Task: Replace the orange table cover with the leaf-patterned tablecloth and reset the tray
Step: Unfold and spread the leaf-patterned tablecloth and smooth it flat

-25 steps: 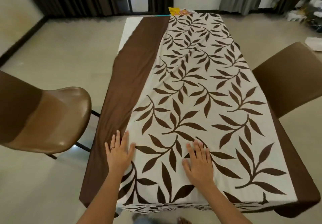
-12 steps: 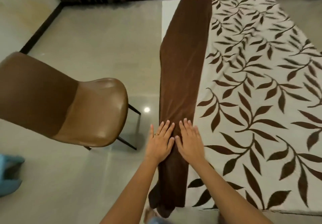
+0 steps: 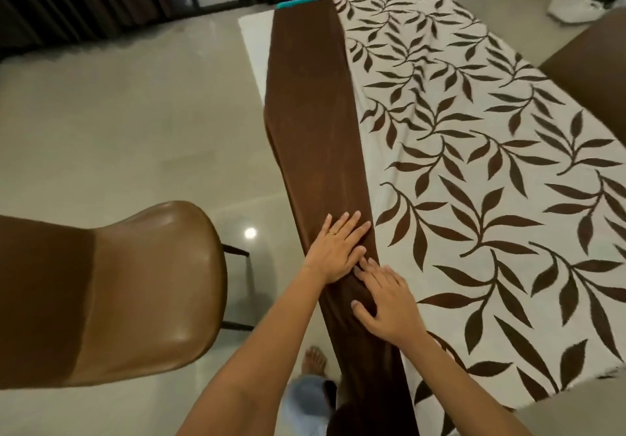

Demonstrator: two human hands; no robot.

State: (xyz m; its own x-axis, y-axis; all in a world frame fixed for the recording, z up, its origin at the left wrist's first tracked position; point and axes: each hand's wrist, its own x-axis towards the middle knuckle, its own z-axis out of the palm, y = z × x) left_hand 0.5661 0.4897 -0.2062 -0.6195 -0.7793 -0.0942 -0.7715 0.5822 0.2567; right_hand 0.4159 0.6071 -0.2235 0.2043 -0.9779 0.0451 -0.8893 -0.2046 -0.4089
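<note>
Brown band of the tablecloth runs down the left edge of the table, its long axis pointing away from the person. The 2 hands rest on it towards the near-left corner. The left hand is flat with straight fingers, holding nothing. The right hand is just behind, nearer the body, fingers lightly bent, seemingly pressing rather than pinching. Smoothing onward would likely follow the band, left hand leading.
</note>
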